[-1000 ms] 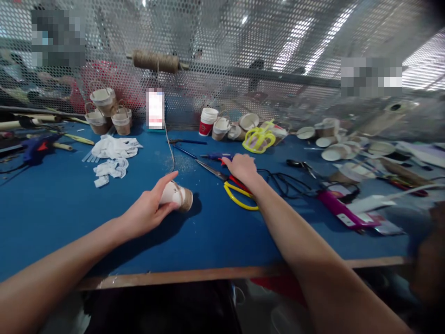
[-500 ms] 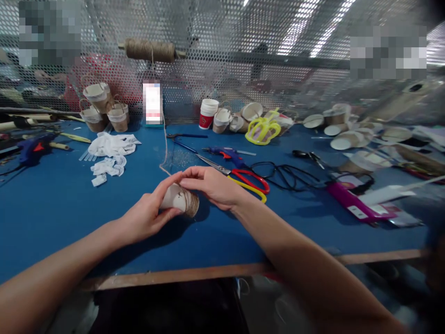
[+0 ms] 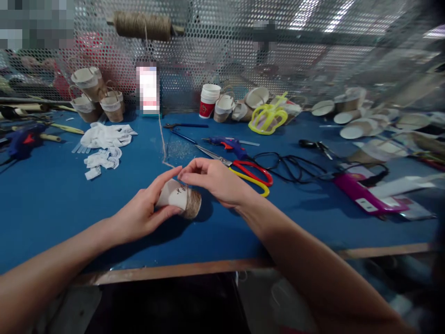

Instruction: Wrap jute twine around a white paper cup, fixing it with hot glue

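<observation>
My left hand [image 3: 144,211] is wrapped round a white paper cup [image 3: 173,195] lying on its side, its thumb below and fingers above. Brown twine [image 3: 193,205] is wound in tight turns about one end of the cup, and dark marks show on its bare white side. Pinched fingers of my right hand [image 3: 217,183] are at the cup's upper side, on the twine strand [image 3: 162,141] that runs down from a spool [image 3: 142,25]. The exact grip point is partly hidden by the fingertips.
Scissors [image 3: 252,172] with red and yellow handles and a blue glue gun [image 3: 229,146] lie just beyond my right hand. White lace [image 3: 104,136] lies left. Twine-covered cups [image 3: 113,105] and a red-and-white cup stack [image 3: 207,101] stand at the back. A purple power strip [image 3: 365,195] is right.
The view has tilted down slightly. The cup has turned a little in my left hand, showing more of its dark marks. My right hand stays at its upper side.
</observation>
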